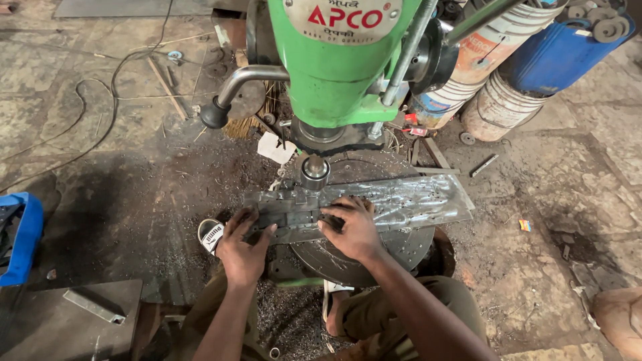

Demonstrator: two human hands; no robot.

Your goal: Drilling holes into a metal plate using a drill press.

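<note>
A green drill press (341, 60) stands over a round metal table (374, 247). Its chuck (314, 172) hangs just above a long grey metal plate (414, 204) lying across the table. A smaller dark metal piece (294, 217) sits on the plate under the chuck. My left hand (242, 251) presses on the left end of that piece, fingers spread over its edge. My right hand (354, 227) grips its right side, fingers curled on top. Both forearms reach in from the bottom of the view.
A feed lever with a black knob (215, 113) juts left from the press. Metal shavings (287, 321) cover the stone floor. White buckets (498, 107) and a blue drum (562, 53) stand at the back right. A blue crate (20, 237) and cables (87, 113) lie left.
</note>
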